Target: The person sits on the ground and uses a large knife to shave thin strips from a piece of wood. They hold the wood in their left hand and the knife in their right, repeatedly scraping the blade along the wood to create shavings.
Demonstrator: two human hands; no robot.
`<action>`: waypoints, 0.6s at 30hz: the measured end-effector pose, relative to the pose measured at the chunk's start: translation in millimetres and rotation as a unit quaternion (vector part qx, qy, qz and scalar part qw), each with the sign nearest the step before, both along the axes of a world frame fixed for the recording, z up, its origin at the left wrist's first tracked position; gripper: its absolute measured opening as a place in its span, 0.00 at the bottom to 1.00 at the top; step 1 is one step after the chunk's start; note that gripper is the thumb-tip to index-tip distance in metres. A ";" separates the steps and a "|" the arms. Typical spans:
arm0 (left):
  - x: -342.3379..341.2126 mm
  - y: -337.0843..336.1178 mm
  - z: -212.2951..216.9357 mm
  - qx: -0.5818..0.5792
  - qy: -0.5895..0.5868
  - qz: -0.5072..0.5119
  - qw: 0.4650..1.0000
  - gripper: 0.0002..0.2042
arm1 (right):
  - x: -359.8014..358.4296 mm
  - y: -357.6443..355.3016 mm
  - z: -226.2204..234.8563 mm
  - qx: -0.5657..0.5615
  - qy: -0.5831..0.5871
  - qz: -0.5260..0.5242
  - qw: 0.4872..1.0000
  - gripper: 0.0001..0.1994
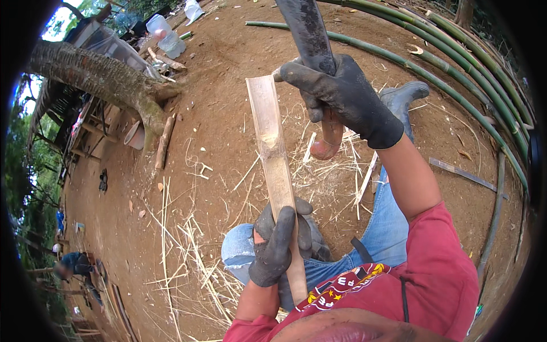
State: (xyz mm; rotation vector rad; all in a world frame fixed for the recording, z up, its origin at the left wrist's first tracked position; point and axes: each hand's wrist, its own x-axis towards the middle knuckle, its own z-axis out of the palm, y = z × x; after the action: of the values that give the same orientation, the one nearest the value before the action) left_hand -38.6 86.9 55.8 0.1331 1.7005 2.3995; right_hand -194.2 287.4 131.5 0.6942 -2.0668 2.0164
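Observation:
A split bamboo piece (264,117), hollow side up, slants from my lap away to the upper middle. A node crosses its hollow, with pale scraped fibre around it. My left hand (274,242), in a dark work glove, is wrapped round its lower part. In a matching glove, my right hand (356,94) grips a machete (307,31) by its curved wooden handle. The broad dark blade points up and away from me, its tip beyond the top of the picture. The machete is held to the right of the bamboo's far end; one gloved finger comes close to that end.
Shavings and thin slivers (194,256) litter the brown dirt. Long green bamboo poles (456,62) lie at the far right, near a flat metal strip (470,175). A tree trunk (97,71) and a short log (166,142) are at left. Another person (80,268) bends over at far left.

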 end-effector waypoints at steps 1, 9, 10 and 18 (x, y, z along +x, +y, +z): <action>0.2 0.0 -0.7 -0.004 0.001 0.002 1.000 0.17 | -0.7 -2.1 1.1 0.013 0.028 0.003 1.000 0.16; -1.4 -4.3 0.0 0.049 -0.010 -0.033 0.998 0.18 | -7.7 -10.9 5.5 -0.002 -0.007 -0.041 0.999 0.13; -0.6 -6.4 -0.9 0.065 -0.013 -0.039 0.997 0.18 | -8.1 -9.9 5.3 0.015 0.005 -0.058 0.998 0.12; -2.5 -14.2 -13.1 0.135 -0.002 -0.108 0.985 0.24 | -6.1 -30.9 -21.2 0.190 0.394 -0.265 0.859 0.12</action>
State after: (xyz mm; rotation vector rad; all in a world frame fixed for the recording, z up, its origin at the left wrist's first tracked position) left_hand -41.2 72.7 42.8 0.3342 1.2778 2.4470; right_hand -200.3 256.5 110.2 0.7289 -1.8331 0.8160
